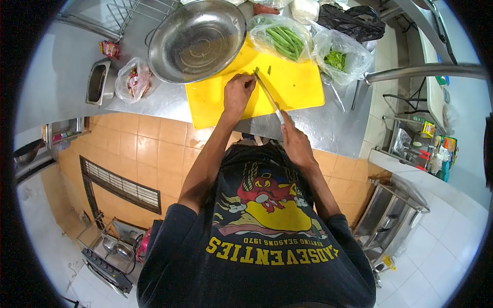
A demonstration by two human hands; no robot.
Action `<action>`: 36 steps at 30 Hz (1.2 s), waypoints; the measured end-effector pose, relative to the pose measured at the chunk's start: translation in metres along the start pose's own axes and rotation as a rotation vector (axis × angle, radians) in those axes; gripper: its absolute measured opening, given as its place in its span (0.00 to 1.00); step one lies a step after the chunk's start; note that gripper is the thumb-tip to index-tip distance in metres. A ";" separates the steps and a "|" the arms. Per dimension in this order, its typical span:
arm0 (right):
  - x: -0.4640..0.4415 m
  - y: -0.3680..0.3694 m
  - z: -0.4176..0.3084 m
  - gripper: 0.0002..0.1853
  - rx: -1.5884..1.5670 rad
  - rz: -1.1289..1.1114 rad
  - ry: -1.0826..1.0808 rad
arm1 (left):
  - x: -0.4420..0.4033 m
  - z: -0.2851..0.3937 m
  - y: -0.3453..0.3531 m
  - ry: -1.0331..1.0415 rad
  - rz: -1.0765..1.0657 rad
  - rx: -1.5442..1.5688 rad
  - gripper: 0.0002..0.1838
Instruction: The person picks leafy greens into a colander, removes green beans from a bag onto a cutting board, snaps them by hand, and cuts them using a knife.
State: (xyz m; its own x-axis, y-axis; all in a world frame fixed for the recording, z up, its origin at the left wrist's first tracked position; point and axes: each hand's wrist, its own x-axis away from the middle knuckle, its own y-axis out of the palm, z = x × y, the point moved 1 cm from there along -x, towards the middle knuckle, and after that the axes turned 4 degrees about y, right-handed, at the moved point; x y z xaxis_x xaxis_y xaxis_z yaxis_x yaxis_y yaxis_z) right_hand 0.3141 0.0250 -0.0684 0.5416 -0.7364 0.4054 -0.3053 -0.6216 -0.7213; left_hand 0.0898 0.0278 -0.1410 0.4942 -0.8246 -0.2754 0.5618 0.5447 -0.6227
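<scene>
My right hand [296, 141] is closed round the handle of a knife [268, 95], whose blade slants across a yellow cutting board [295, 95]. My left hand [239, 93] is closed in a pinch at the knife's tip. A short green bean [257, 70] pokes out by its fingertips, mostly hidden by the fingers. One cut piece of bean [269, 69] lies loose on the board. A large metal strainer bowl [197, 43] rests partly over the board's far left. Behind the board, a clear bag holds whole green beans [285, 42].
Another clear bag has leafy greens [335, 60] at the right. Left of the bowl are a bag of chopped food [135, 80] and a steel container [100, 81]. A black plastic bag [354, 21] lies at the back. A metal rail [426, 73] juts in from the right.
</scene>
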 end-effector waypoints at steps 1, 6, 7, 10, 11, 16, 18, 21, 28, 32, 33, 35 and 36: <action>0.000 0.000 -0.001 0.23 0.011 -0.010 0.008 | 0.000 0.000 0.000 -0.009 -0.005 -0.001 0.08; -0.002 -0.001 -0.007 0.23 0.061 -0.051 0.054 | 0.002 -0.001 0.004 -0.052 0.029 0.064 0.07; -0.003 -0.001 -0.009 0.23 0.066 -0.058 0.063 | 0.002 -0.001 0.004 -0.066 0.029 0.081 0.07; -0.004 0.001 -0.013 0.24 0.019 -0.021 0.037 | 0.002 -0.002 0.004 -0.076 0.019 0.032 0.07; -0.004 0.002 -0.013 0.24 0.026 -0.021 0.035 | 0.001 -0.003 0.004 -0.076 0.018 0.037 0.07; -0.005 -0.001 -0.022 0.24 0.082 -0.036 0.039 | 0.001 -0.005 0.005 -0.079 0.017 0.030 0.07; -0.005 0.000 -0.020 0.24 0.085 -0.025 0.025 | 0.000 -0.006 0.007 -0.089 0.011 0.031 0.07; -0.007 0.002 -0.021 0.23 0.075 0.008 0.006 | 0.000 -0.007 0.007 -0.082 0.011 -0.004 0.07; -0.035 0.019 -0.018 0.23 0.115 0.094 -0.058 | 0.000 -0.011 0.013 -0.083 0.044 -0.030 0.07; -0.022 0.019 -0.004 0.23 0.096 0.081 -0.050 | 0.000 -0.011 0.017 -0.079 0.064 -0.076 0.07; -0.013 0.016 0.000 0.23 0.075 0.073 -0.053 | 0.001 -0.011 0.016 -0.082 0.065 -0.069 0.07; -0.010 0.014 0.000 0.23 0.050 0.069 -0.063 | 0.002 -0.009 0.015 -0.085 0.065 -0.077 0.07; -0.012 0.013 -0.001 0.24 0.049 0.072 -0.072 | 0.002 -0.007 0.015 -0.088 0.068 -0.092 0.07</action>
State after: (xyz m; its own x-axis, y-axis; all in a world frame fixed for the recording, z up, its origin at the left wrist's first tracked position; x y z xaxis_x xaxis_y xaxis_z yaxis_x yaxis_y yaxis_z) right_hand 0.3029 0.0254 -0.0822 0.5755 -0.7563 0.3113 -0.3076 -0.5528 -0.7745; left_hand 0.0947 0.0328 -0.1556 0.5874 -0.7676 -0.2565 0.4639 0.5790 -0.6705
